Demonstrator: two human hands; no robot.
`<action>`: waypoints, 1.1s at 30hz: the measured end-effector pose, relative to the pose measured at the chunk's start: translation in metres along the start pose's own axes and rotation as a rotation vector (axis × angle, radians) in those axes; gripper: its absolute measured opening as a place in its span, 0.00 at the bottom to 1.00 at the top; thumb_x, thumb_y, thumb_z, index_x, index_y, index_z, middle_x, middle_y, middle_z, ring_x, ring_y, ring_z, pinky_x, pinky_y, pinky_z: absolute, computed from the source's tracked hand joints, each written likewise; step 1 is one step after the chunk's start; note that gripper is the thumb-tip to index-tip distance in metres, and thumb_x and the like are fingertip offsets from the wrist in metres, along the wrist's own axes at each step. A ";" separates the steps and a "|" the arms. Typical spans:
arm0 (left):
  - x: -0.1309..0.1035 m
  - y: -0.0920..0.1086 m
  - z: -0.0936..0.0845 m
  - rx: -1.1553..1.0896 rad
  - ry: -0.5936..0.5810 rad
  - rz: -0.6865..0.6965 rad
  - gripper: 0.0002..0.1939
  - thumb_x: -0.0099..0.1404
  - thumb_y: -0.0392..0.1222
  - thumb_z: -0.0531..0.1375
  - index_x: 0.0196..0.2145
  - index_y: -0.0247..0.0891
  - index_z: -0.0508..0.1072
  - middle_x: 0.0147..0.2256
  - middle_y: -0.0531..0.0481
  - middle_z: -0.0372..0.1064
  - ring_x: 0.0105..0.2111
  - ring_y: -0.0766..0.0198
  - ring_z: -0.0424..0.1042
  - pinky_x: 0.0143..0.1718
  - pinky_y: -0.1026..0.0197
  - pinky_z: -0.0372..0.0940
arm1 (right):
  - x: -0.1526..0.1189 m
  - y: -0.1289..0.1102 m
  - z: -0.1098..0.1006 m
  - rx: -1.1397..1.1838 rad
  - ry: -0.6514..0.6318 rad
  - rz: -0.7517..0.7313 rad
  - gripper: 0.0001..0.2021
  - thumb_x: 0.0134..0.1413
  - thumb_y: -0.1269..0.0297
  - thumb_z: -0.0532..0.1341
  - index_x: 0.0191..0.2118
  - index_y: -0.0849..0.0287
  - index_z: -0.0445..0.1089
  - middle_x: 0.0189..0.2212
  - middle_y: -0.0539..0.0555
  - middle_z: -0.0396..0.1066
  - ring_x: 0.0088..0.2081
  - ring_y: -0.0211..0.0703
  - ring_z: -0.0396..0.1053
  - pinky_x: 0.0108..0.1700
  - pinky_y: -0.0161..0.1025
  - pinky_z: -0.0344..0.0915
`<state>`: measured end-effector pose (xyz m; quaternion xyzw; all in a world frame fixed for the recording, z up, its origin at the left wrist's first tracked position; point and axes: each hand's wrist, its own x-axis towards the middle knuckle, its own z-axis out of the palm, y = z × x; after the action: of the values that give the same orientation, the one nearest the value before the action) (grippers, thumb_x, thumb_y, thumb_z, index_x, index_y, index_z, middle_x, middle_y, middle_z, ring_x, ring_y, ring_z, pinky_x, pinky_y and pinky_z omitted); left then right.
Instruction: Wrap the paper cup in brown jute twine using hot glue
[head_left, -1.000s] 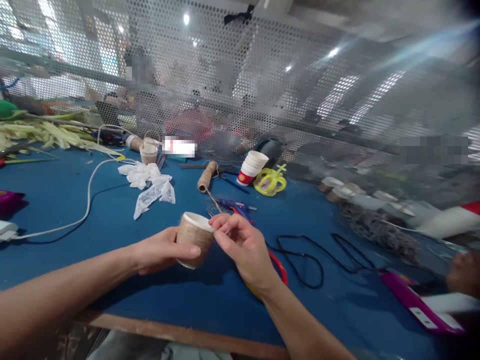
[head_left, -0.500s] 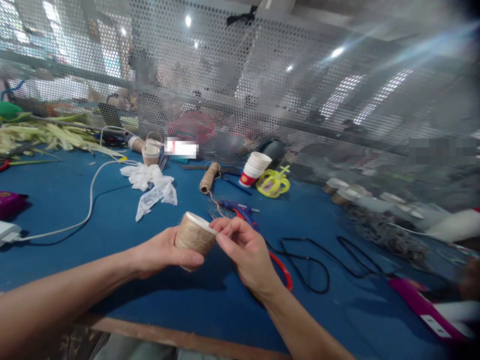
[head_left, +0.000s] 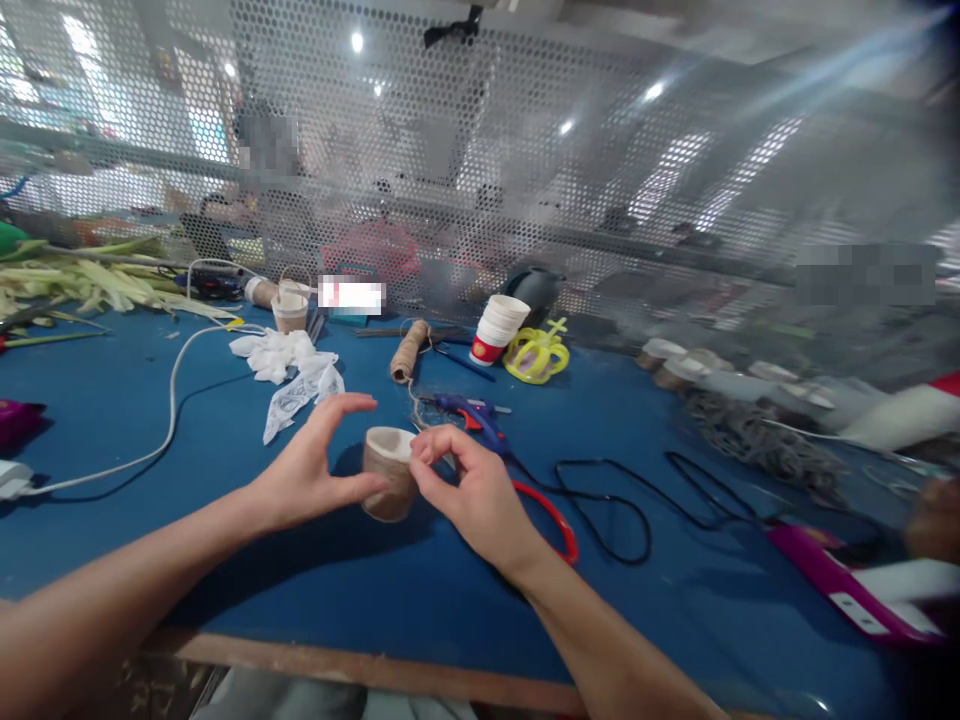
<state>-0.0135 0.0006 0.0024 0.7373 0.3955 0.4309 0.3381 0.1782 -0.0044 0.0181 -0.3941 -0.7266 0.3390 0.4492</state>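
A paper cup (head_left: 388,492) wrapped in brown twine is in front of me, its white inside facing up and towards me. My right hand (head_left: 469,490) pinches at the right side of its rim, thumb against forefinger; the fingers hide whether twine is caught in the pinch too. To the left of the cup, my left hand (head_left: 300,475) is open, thumb and fingers spread around a gap. Whether the cup's base touches the table is unclear. Beyond lies a spool of twine (head_left: 409,352), with a strand running towards my right hand. A blue glue gun (head_left: 472,415) lies behind that hand.
Red-handled scissors (head_left: 559,520) lie partly under my right forearm. Stacked paper cups (head_left: 499,330) stand by a yellow crown-shaped piece (head_left: 537,355). White crumpled tissue (head_left: 289,365) is at left. A black cable (head_left: 600,465) leads to a purple power strip (head_left: 847,580) at right.
My left hand has let go of the cup and opened, moving a little left. The cup has turned more upright, with my right hand still at its rim. The view has shifted slightly.
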 end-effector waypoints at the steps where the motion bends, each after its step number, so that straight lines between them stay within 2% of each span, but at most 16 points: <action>1: 0.001 0.002 -0.001 0.105 0.009 0.094 0.24 0.50 0.43 0.64 0.45 0.39 0.63 0.52 0.40 0.58 0.55 0.50 0.55 0.57 0.45 0.46 | 0.000 0.000 0.001 -0.039 -0.007 -0.011 0.07 0.48 0.70 0.59 0.25 0.55 0.59 0.28 0.51 0.66 0.34 0.42 0.65 0.42 0.42 0.62; 4: 0.002 0.008 -0.001 0.237 -0.041 0.224 0.15 0.52 0.41 0.62 0.38 0.38 0.67 0.47 0.41 0.63 0.54 0.50 0.56 0.56 0.45 0.50 | -0.001 -0.001 0.005 -0.109 -0.022 -0.034 0.08 0.47 0.71 0.58 0.24 0.55 0.57 0.27 0.50 0.65 0.33 0.41 0.65 0.41 0.42 0.61; 8: 0.003 0.007 0.007 0.262 -0.087 0.221 0.10 0.53 0.39 0.61 0.35 0.38 0.67 0.42 0.42 0.66 0.52 0.50 0.58 0.54 0.44 0.52 | -0.002 0.000 0.008 -0.149 -0.049 -0.103 0.08 0.48 0.71 0.58 0.24 0.55 0.57 0.28 0.51 0.65 0.34 0.42 0.64 0.40 0.42 0.61; 12: 0.004 0.005 0.011 0.211 -0.080 0.203 0.04 0.55 0.36 0.58 0.31 0.38 0.67 0.39 0.44 0.66 0.51 0.51 0.59 0.53 0.46 0.55 | -0.002 0.000 0.007 -0.172 -0.071 -0.123 0.07 0.49 0.71 0.57 0.25 0.54 0.58 0.28 0.51 0.65 0.34 0.42 0.63 0.40 0.42 0.61; 20: -0.002 0.007 0.012 0.180 -0.079 0.169 0.01 0.56 0.35 0.57 0.29 0.37 0.67 0.38 0.43 0.66 0.51 0.50 0.59 0.52 0.46 0.56 | -0.002 -0.004 0.008 -0.163 -0.108 -0.132 0.08 0.50 0.71 0.57 0.25 0.55 0.58 0.28 0.52 0.65 0.35 0.43 0.64 0.41 0.43 0.61; 28: -0.001 0.006 0.006 0.143 -0.102 0.145 0.02 0.56 0.33 0.56 0.28 0.37 0.67 0.39 0.43 0.66 0.52 0.50 0.58 0.52 0.46 0.56 | -0.001 -0.001 0.005 -0.056 -0.113 -0.095 0.08 0.51 0.72 0.57 0.25 0.55 0.57 0.34 0.53 0.69 0.42 0.42 0.67 0.49 0.44 0.60; 33: 0.001 0.006 0.006 0.174 -0.100 0.161 0.03 0.57 0.32 0.54 0.29 0.36 0.67 0.39 0.43 0.67 0.52 0.52 0.59 0.51 0.46 0.57 | 0.001 0.005 0.006 -0.070 -0.082 -0.116 0.07 0.50 0.73 0.57 0.26 0.56 0.58 0.33 0.53 0.69 0.42 0.41 0.67 0.50 0.44 0.60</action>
<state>-0.0066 -0.0022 0.0051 0.8138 0.3536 0.3834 0.2564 0.1734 -0.0021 0.0124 -0.3524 -0.7776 0.3026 0.4237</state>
